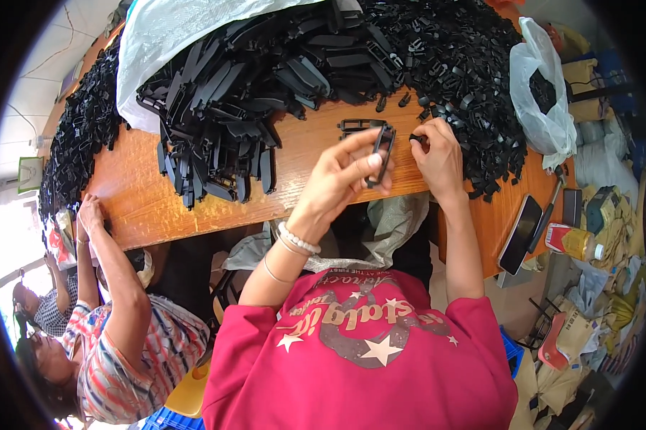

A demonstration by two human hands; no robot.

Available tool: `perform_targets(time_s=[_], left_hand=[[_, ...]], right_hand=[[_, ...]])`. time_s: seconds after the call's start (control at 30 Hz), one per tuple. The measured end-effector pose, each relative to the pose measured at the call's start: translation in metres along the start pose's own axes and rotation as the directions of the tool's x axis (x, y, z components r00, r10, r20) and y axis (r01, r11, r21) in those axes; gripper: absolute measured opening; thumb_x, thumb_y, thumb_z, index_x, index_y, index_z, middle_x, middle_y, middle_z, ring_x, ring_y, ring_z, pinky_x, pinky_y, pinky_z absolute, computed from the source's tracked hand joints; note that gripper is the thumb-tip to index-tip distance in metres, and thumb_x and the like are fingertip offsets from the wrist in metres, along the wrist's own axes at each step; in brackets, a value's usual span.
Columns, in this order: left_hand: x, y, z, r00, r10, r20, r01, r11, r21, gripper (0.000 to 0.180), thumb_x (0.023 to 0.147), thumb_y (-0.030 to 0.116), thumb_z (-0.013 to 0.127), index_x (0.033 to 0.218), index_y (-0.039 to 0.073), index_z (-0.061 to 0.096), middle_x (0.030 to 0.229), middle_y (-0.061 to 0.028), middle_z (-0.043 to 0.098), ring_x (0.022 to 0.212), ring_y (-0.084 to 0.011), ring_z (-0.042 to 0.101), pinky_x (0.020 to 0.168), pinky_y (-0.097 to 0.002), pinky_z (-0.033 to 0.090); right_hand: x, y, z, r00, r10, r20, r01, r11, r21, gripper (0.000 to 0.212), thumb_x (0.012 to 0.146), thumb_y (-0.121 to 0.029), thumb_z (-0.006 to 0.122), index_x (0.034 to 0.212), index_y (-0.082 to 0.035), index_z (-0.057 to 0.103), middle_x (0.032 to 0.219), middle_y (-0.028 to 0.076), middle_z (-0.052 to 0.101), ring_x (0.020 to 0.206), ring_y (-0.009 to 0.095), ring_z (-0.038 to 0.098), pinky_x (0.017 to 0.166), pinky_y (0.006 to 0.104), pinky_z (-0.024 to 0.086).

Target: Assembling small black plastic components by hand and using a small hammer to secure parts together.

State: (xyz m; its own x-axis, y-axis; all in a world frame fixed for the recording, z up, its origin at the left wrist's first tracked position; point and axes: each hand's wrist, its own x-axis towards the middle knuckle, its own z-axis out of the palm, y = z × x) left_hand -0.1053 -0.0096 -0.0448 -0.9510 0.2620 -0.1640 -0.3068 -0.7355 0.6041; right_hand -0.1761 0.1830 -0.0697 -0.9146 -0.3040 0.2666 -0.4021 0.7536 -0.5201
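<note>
The left hand (337, 174) pinches a long black frame (388, 159), fingers closed on it — the right hand (440, 153), fingers nearly together, holds a small black piece (416, 138) over the desk (301, 147).

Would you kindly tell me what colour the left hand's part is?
The part in the left hand is black, per the head view.

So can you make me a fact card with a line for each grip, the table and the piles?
Left grip: holds a narrow black frame
Right grip: pinches a small black piece
Table: orange-brown, wood-look
Middle pile: long black parts
Right pile: many small black pieces
Right edge: dark-screened device
Neighbour: a co-worker's hands at the left
</note>
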Motion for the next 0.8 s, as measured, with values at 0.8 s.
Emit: perform_targets(time_s=[0.8], left_hand=[[-0.064,-0.016,0.033,0.978,0.097,-0.187,-0.032,0.946,0.321,0.043,0.101,0.019,0.051,0.134,-0.008,0.047,0.091,-0.0081,0.064,0.072,-0.0139,0.063,0.065,-0.0269,0.054]], right_hand=[[-0.046,-0.092,-0.015,0.888,-0.234,-0.396,0.365,0.882,0.297,0.022,0.074,0.009,0.072,0.095,0.003,0.064,0.09,0.013,0.065,0.075,0.028,0.064,0.064,0.0343,0.053]])
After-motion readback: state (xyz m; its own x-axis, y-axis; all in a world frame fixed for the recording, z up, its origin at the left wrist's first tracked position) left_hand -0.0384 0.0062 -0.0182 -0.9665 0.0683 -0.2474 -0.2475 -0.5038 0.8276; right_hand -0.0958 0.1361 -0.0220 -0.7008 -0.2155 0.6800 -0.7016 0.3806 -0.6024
